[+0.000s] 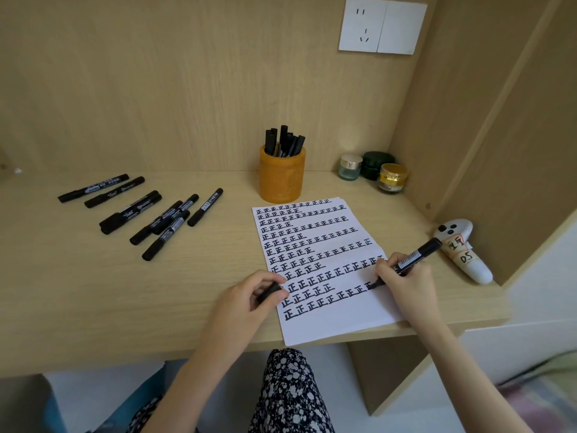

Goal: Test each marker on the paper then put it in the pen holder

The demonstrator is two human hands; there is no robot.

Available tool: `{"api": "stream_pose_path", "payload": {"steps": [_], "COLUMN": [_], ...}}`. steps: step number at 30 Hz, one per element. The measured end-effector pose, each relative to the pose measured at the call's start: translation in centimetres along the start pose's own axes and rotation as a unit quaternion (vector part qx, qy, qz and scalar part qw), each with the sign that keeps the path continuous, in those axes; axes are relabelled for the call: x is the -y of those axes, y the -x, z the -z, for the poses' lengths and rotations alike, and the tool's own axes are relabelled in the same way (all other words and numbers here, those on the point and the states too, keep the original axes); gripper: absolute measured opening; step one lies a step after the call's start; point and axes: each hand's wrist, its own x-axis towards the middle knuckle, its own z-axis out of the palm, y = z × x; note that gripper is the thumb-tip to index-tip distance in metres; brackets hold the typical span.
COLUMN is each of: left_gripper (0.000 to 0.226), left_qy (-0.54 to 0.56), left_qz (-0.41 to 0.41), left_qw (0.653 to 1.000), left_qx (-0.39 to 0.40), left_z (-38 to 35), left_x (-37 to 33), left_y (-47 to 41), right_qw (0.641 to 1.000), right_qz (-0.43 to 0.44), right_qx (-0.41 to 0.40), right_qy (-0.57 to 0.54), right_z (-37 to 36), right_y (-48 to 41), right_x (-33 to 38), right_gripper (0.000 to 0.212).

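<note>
At the left of the pale wood tabletop (93, 292), a loose group of black capped markers (140, 214) lies well apart from the work. Each looks light, stiff and smooth-barrelled, likely to roll if nudged, so a pinch at mid-barrel should suit. There is bare room between them and the sheet.

The left hand (249, 295) rests at the sheet's left edge, its fingers curled round a small black cap (270, 292). Behind it, the orange cylindrical pen holder (282, 176) stands just beyond the sheet's top edge, with several black markers (285, 142) upright inside. It is fairly full, so the next one probably needs a steep, careful drop into a gap.

The white paper sheet (343, 320) is covered in rows of black characters. It is thin and apt to slide, and its lower corner reaches the tabletop's front edge.

The right hand (402, 276) grips the uncapped black marker (412, 254) low on its barrel, with the tip touching the paper. To the right, 3 small lidded jars (374, 167) and a white handheld controller (462, 248) crowd the side panel, so the lift toward the holder is best kept leftward.
</note>
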Motion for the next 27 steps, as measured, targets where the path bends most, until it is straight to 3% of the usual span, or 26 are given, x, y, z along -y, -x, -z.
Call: {"api": "stream_pose_path", "payload": {"steps": [13,23,27], "left_gripper": [0.016,0.022,0.027], "left_qy": [0.008,0.026,0.06], "left_qz": [0.005,-0.001,0.007], "left_qw": [1.0,1.0,0.998], "left_qx": [0.003,-0.009,-0.025], "left_z": [0.0,0.4,0.5], "left_x": [0.1,-0.1,-0.7], "left_y": [0.0,0.2,0.1], "right_qw": [1.0,0.99,0.974], "right_qz": [0.01,-0.029,-0.044], "right_qx": [-0.023,-0.006,0.06], "right_qy": [0.003,-0.14,-0.216], "right_z": [0.2,1.0,-0.7], "right_y": [-0.2,-0.1,0.6], "right_x": [-0.2,1.8,4.1], "right_gripper": [0.027,0.04,0.021]}}
